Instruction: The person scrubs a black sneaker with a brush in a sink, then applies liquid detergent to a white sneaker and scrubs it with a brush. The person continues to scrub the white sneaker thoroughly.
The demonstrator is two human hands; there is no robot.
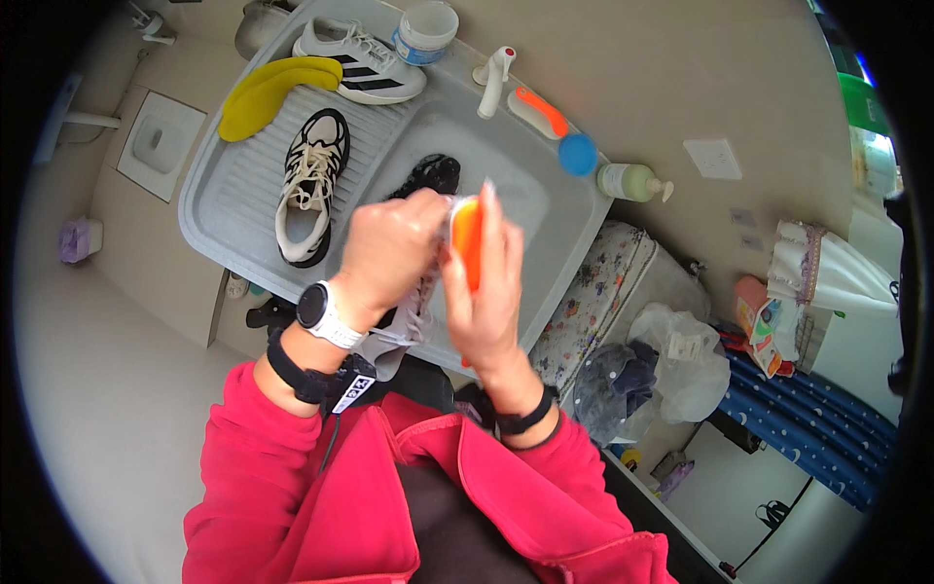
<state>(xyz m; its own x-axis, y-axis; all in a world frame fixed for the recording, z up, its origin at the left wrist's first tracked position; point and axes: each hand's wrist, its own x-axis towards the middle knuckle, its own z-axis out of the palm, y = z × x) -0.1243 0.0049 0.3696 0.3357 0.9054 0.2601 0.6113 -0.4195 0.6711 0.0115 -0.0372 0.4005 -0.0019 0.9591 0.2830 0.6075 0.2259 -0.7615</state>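
My right hand grips an orange-backed scrub brush over the sink basin. Beside it my left hand is closed on a light shoe with loose laces; hand and wrist hide much of it. The brush's bristle side faces the left hand, and whether it touches the shoe is hidden. Beyond my hands a wet black object, perhaps a shoe part, shows in the cloudy water. A cream-and-black sneaker lies on the ribbed washboard, left of my left hand.
On the sink's far left are yellow insoles and a white Adidas sneaker. Along the back edge stand a white tub, a faucet, another orange-and-white brush, a blue lid and a pump bottle. A flowered cover adjoins the right.
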